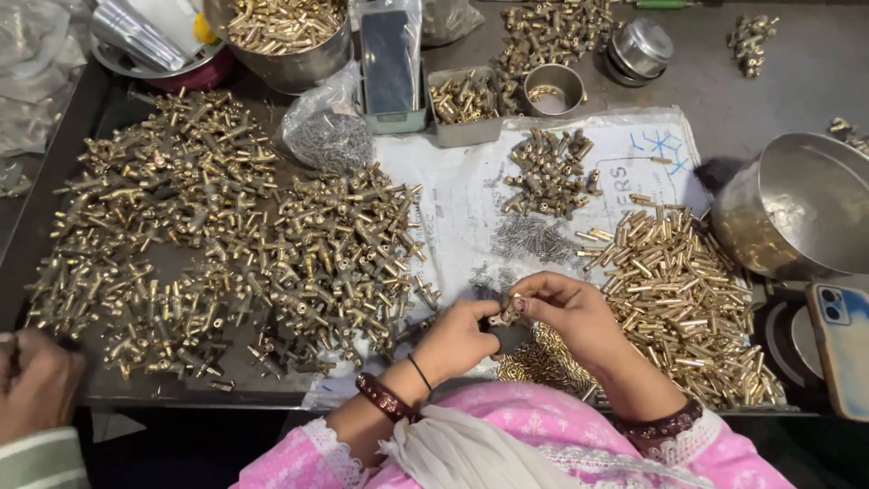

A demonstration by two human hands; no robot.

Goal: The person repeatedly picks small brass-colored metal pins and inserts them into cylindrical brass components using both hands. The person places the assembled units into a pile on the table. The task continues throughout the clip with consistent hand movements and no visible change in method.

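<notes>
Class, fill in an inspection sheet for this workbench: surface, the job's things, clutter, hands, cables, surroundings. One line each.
Surface: dark metal table, partly covered by a white printed sheet.
Job's things: one small brass fitting held between both hands; big heap of brass T-shaped fittings to the left; pile of brass tubes to the right; small grey screws on the sheet.
Clutter: steel bowls, small tins, a bag of screws, two phones.
Hands: left hand and right hand both pinch the fitting.
Cables: nothing seen.
Surroundings: another person's hand at the lower left edge.
</notes>
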